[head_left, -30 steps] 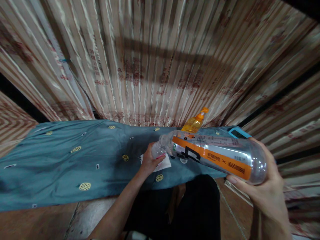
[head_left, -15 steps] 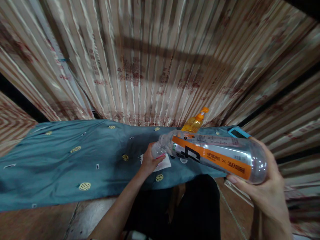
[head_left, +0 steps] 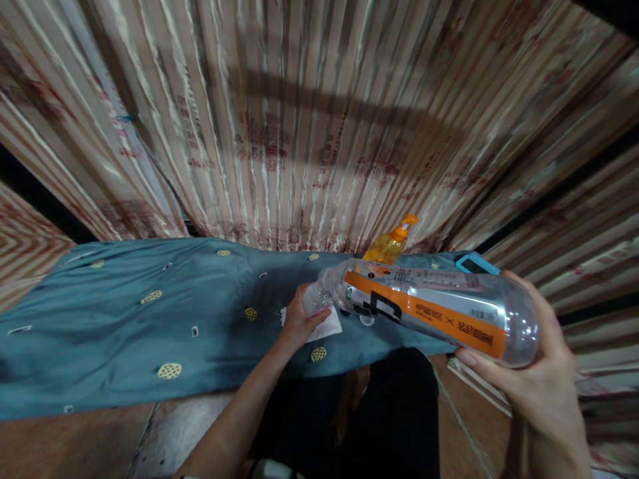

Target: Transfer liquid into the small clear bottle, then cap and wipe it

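Observation:
My right hand [head_left: 542,372] is wrapped round the base of a large clear plastic bottle [head_left: 434,309] with an orange and silver label. The bottle lies almost level in the air, its neck pointing left and slightly lower. At that neck, a small clear container [head_left: 313,299] is held by my left hand [head_left: 298,319], its fingers closed round it. The bottle's mouth meets the container's top; whether it sits inside or only touches, I cannot tell. White paper [head_left: 327,327] lies below my left hand, partly covered.
A teal cloth [head_left: 114,332] with yellow pineapple prints covers the surface. Behind the large bottle stands an orange pump bottle [head_left: 387,246]. A blue-edged device [head_left: 476,263] lies at the right end. A small clear round piece [head_left: 367,320] is by the paper. Pleated curtains [head_left: 309,133] hang behind.
The base of the large bottle has shifted slightly right with my right hand. My left hand and the small container stay in place.

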`<move>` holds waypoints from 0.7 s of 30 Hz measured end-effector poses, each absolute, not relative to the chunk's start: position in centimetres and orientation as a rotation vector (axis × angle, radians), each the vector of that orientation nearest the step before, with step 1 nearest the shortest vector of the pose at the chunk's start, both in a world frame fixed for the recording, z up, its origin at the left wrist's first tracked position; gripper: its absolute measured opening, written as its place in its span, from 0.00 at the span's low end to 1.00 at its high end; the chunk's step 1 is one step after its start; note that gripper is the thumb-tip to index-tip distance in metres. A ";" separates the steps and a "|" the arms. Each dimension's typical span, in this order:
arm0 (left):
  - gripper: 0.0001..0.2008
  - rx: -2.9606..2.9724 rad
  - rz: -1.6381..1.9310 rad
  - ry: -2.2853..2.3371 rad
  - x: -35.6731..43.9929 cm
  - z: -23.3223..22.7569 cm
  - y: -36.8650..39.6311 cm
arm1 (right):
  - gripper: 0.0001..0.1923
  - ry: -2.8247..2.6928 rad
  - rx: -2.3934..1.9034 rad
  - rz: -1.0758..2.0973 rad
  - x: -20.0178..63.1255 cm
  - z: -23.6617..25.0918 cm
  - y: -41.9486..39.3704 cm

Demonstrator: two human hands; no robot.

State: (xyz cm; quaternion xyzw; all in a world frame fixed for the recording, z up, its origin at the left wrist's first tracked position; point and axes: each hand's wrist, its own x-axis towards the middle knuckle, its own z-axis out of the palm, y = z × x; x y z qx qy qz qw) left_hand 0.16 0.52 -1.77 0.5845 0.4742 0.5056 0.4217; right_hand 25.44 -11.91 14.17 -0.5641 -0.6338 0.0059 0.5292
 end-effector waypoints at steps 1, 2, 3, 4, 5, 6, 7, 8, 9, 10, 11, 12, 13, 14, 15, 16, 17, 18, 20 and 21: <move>0.28 1.464 1.270 1.192 0.2 -1.8 0.5 | 0.48 -1.515 -1.347 0.017 25.4 14.2 -11.9; 0.28 1.464 1.271 1.195 0.2 -1.8 0.5 | 0.48 -1.525 -1.347 0.016 25.4 14.3 -11.9; 0.28 1.463 1.268 1.195 0.2 -1.8 0.5 | 0.48 -1.537 -1.348 0.010 25.4 14.4 -11.9; 0.28 1.463 1.264 1.193 0.2 -1.8 0.5 | 0.48 -1.551 -1.346 0.000 25.5 14.4 -11.9; 0.28 1.462 1.259 1.190 0.2 -1.9 0.5 | 0.48 -1.565 -1.342 -0.008 25.5 14.4 -11.9; 0.28 1.460 1.256 1.190 0.2 -1.9 0.5 | 0.48 -1.573 -1.338 -0.011 25.5 14.4 -11.9; 0.28 1.457 1.254 1.191 0.2 -1.8 0.5 | 0.48 -1.577 -1.332 -0.010 25.5 14.4 -11.8; 0.28 1.455 1.250 1.192 0.2 -1.8 0.5 | 0.48 -1.575 -1.327 -0.002 25.5 14.4 -11.8; 0.28 1.457 1.247 1.194 0.2 -1.8 0.5 | 0.48 -1.571 -1.322 0.008 25.5 14.4 -11.8; 0.28 1.459 1.247 1.203 0.2 -1.7 0.5 | 0.48 -1.570 -1.319 0.013 25.5 14.4 -11.8; 0.28 1.461 1.247 1.213 0.2 -1.6 0.4 | 0.48 -1.568 -1.320 0.012 25.5 14.5 -11.8; 0.28 1.463 1.247 1.220 0.2 -1.6 0.4 | 0.48 -1.570 -1.319 0.006 25.4 14.6 -11.8; 0.27 1.466 1.248 1.220 0.2 -1.5 0.4 | 0.48 -1.575 -1.317 -0.005 25.4 14.6 -11.8; 0.27 1.466 1.250 1.214 0.2 -1.4 0.4 | 0.49 -1.579 -1.323 -0.016 25.4 14.7 -11.9; 0.27 1.466 1.253 1.202 0.2 -1.4 0.4 | 0.49 -1.582 -1.329 -0.027 25.4 14.8 -11.8; 0.27 1.466 1.256 1.186 0.1 -1.4 0.4 | 0.49 -1.586 -1.332 -0.035 25.4 14.8 -11.8; 0.27 1.468 1.261 1.174 0.1 -1.3 0.4 | 0.49 -1.587 -1.328 -0.036 25.4 14.9 -11.8; 0.27 1.467 1.266 1.171 0.1 -1.3 0.4 | 0.49 -1.585 -1.319 -0.031 25.4 14.9 -11.7; 0.27 1.462 1.270 1.175 0.1 -1.3 0.4 | 0.49 -1.576 -1.310 -0.020 25.4 14.9 -11.7; 0.27 1.461 1.265 1.179 0.1 -1.3 0.5 | 0.50 -1.574 -1.310 -0.018 25.4 14.9 -11.6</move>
